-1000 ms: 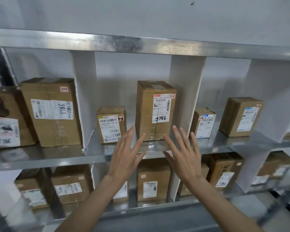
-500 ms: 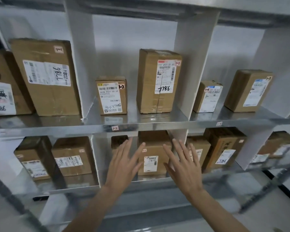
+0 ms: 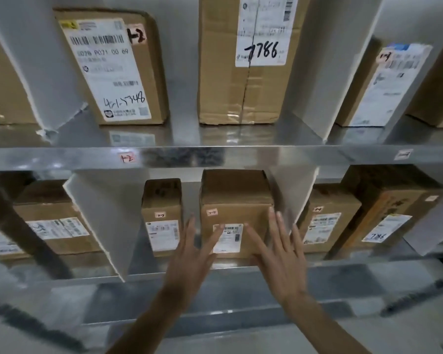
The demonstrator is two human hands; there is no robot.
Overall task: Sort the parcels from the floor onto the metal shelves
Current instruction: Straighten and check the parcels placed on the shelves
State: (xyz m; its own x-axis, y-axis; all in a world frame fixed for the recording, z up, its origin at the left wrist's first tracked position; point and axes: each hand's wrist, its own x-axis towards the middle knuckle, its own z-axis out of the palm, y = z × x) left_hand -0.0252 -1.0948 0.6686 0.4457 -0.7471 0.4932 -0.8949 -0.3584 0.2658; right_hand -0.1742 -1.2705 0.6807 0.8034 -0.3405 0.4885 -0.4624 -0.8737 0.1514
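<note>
While both hands, left (image 3: 189, 254) and right (image 3: 279, 254), hover spread and empty, we judge the parcel (image 3: 237, 213) at the lower shelf's (image 3: 343, 270) front edge stiff, light; grip its sides.

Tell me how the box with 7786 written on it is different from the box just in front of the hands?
The 7786 box stands on the upper shelf; the box by the hands sits on the lower shelf. The 7786 box is taller, with big black handwriting on its label; the lower box is squatter, with a small label and no big handwriting. Both are brown cardboard.
</note>
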